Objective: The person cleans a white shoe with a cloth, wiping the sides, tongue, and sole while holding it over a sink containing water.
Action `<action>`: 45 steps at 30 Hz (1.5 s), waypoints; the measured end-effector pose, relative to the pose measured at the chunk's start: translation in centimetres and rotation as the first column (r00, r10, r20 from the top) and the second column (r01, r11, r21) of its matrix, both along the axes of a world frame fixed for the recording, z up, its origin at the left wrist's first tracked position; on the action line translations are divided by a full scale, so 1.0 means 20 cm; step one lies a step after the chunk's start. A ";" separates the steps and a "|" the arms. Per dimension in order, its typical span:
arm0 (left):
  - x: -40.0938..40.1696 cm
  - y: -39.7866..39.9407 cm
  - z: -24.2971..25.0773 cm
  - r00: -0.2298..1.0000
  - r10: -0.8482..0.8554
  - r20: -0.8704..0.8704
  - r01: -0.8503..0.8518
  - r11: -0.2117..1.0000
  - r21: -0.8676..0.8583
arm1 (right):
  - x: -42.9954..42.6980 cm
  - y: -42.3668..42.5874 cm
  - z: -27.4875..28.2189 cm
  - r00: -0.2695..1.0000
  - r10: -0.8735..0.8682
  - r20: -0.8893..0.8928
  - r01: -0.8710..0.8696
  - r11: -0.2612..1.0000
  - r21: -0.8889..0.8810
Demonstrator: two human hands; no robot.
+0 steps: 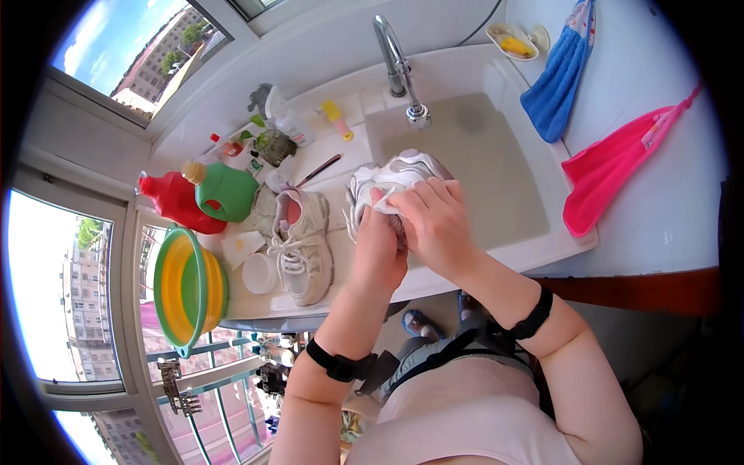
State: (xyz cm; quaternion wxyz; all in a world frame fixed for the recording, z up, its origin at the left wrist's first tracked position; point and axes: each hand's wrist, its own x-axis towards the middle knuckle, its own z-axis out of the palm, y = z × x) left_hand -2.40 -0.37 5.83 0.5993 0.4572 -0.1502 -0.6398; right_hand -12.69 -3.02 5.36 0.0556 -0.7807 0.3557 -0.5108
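Note:
Over the left edge of the sink, my left hand [379, 244] grips a white sneaker [414, 164] near its heel, the toe end turned away from me. Its loose laces hang on the left side. My right hand [439, 224] pinches a thin white cloth or wipe [390, 199] and presses it to the shoe around the collar. The fingers cover part of the heel. A matching laced sneaker [302, 247] rests on the counter to the left, toe towards me.
Cloudy water [500, 168] stands in the white sink [561, 241] under a chrome faucet [417, 113]. Left are green [229, 189] and red [177, 200] jugs, a folding basin [215, 279], a white round lid or tub [260, 273] and a dark slim brush [318, 170]. Blue [555, 96] and pink [610, 163] towels hang right.

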 end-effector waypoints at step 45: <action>0.15 0.06 -0.05 0.939 0.237 -0.251 -0.288 0.938 -0.193 | 0.31 -0.10 0.20 0.958 0.155 -0.240 -0.161 0.987 -0.008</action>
